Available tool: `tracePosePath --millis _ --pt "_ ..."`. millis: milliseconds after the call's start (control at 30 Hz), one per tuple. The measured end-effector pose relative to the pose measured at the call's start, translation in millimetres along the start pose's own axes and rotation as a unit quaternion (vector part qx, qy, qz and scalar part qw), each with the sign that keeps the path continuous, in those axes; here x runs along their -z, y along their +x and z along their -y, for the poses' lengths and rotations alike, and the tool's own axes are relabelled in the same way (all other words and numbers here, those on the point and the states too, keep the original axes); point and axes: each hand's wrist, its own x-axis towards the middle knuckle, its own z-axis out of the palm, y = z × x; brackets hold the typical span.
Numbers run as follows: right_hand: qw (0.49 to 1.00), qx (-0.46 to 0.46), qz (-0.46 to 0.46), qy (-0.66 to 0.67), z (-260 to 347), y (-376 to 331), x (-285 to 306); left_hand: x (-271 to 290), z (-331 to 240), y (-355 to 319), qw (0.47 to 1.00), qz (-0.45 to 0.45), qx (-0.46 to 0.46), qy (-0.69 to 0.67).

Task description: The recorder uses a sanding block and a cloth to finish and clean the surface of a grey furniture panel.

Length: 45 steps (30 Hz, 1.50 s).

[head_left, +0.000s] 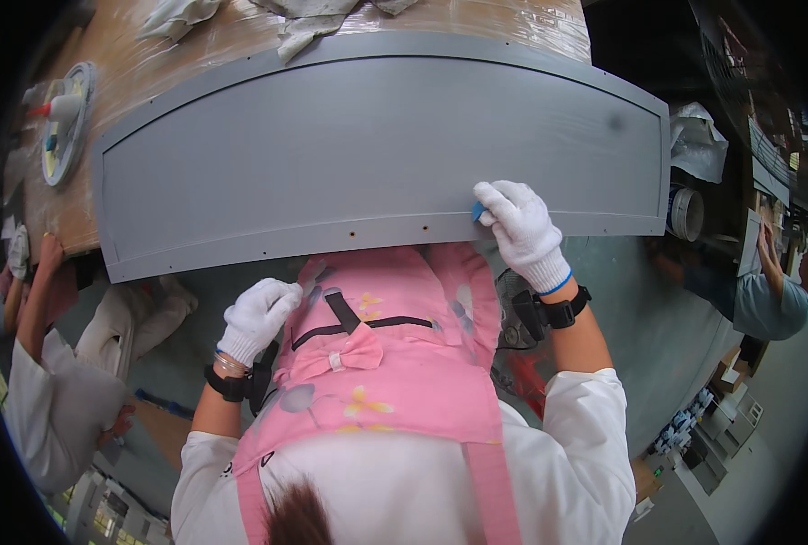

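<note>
1. A long grey panel [368, 154] fills the upper middle of the frame. It is flat and matte, with a raised border and a recessed field; the fisheye bends its straight edges into an arc. Small holes dot its lower border near the centre.
2. The right hand [520, 232], in a white knit glove, rests on the panel's lower edge right of centre, fingers curled and pinching a small blue object [477, 213] (mostly hidden by the glove, so its kind cannot be told).
3. The left hand [257, 316], also gloved in white knit, sits lower left of centre, below the panel and apart from it, loosely closed; whether it holds anything cannot be told.
4. Both wrists carry black bands. A glossy pink apron [395, 363] with a bow covers the lower centre.
5. The panel lies on a table [132, 64] wrapped in shiny clear film, with crumpled grey rags [304, 23] at the top edge and a round disc-shaped tool [66, 118] at upper left.
6. Another person's white sleeve [59, 400] is cut off at lower left.
</note>
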Motion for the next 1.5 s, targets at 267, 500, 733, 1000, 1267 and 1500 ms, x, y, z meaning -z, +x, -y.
tracePosePath --millis 267,500,733,1000,1267,1500 --pt "0.998 0.001 0.043 0.044 19.9 11.6 -22.7 20.7 -34.8 11.3 0.997 0.034 -0.052 0.046" --pt "0.996 -0.081 -0.020 -0.043 -5.8 -26.0 17.3 32.3 -32.5 22.9 0.994 0.041 -0.092 0.047" --pt "0.995 -0.081 -0.059 -0.018 -12.9 -27.1 17.2 15.4 -42.9 26.9 0.995 0.027 -0.083 0.042" --pt "0.994 -0.065 -0.046 0.079 -52.8 -39.8 48.7 -75.9 -83.1 29.8 0.944 -0.218 -0.043 -0.244" --pt "0.995 0.019 -0.001 0.100 -71.5 -44.0 45.4 -134.4 -132.7 10.3 0.976 -0.200 -0.034 -0.075" --pt "0.997 -0.006 0.058 0.057 -72.9 -44.2 46.5 -154.2 -129.0 -2.9 0.971 -0.222 0.009 -0.091"
